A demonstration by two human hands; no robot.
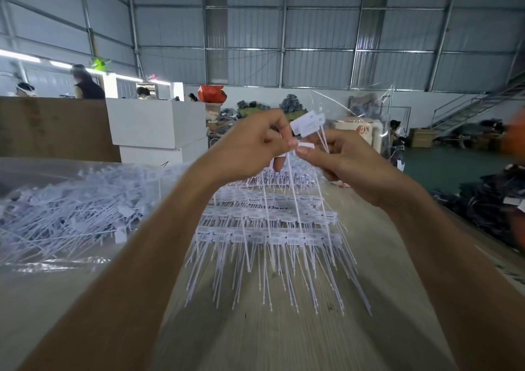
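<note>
Left grip (252, 143) and right grip (349, 160) meet thumb to thumb, raised above the counter (284, 342). Both pinch one white tie (306, 145) by its small flat tag. The tie's thin strand hangs straight down from the thumbs toward the counter. The left grip's other fingers are curled in, with one fingertip showing below the tag. The right grip also holds the spare ties (308, 123) between its curled fingers – their tags stand up just above the pinched tag, and their strands run down across the knuckles.

Directly below the grips lie the rows (270, 228) of white ties, set out flat on the counter in neat bands with tags side by side and strands pointing toward the person. Left of the rows, and well apart from the grips, a clear bag (71, 214) holds a loose tangle of the same ties. A clear film (369, 106) shows behind the right grip – whether anything holds it I cannot tell.

Beyond the counter stand white boxes (159, 126) and a red sack (211, 92). To the right are dark heaps (488, 200) on the floor and a metal stair (468, 109). Other people (85, 83) sit far off at the left.
</note>
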